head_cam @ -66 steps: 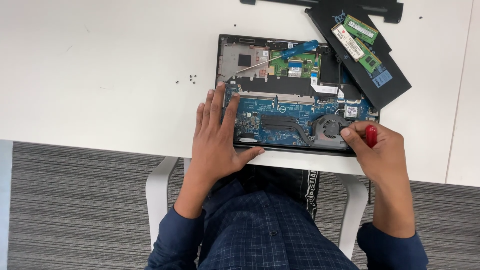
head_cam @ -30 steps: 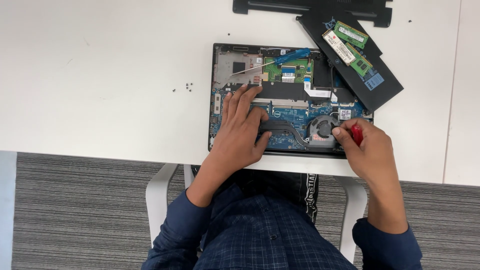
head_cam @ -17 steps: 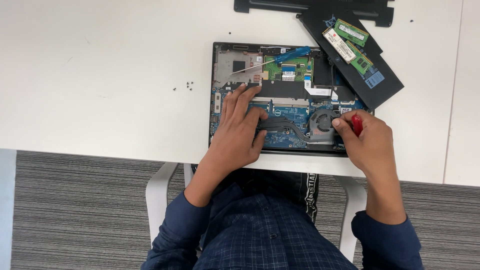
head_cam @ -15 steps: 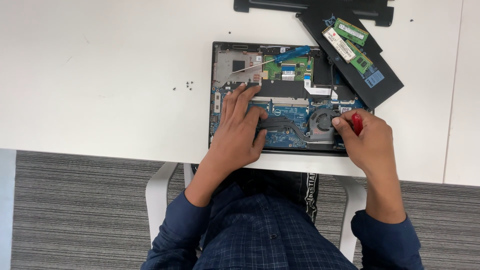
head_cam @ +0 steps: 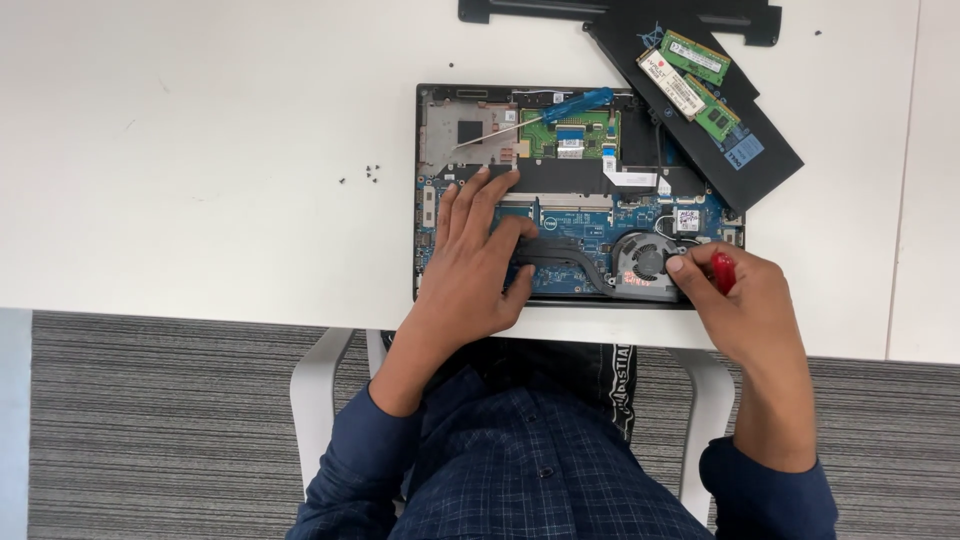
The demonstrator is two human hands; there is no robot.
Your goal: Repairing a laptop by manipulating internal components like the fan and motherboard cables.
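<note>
An opened laptop (head_cam: 440, 130) lies bottom-up on the white table (head_cam: 200, 150), its blue circuit board, black heat pipe and round cooling fan (head_cam: 642, 262) exposed. My left hand (head_cam: 475, 262) rests flat on the board's left half, fingers spread. My right hand (head_cam: 738, 305) grips a red-handled screwdriver (head_cam: 722, 272), with the fingertips right beside the fan. A blue-handled screwdriver (head_cam: 570, 103) lies across the laptop's upper part.
A black battery pack (head_cam: 745, 165) lies slanted at the laptop's upper right corner with two green memory modules (head_cam: 697, 58) on it. A black cover panel (head_cam: 600, 10) sits at the table's far edge. Several tiny screws (head_cam: 366, 174) lie left of the laptop. The table's front edge runs just below the laptop.
My left hand slid from the laptop's front edge up onto the board. My right hand with the red screwdriver shifted slightly left toward the fan.
</note>
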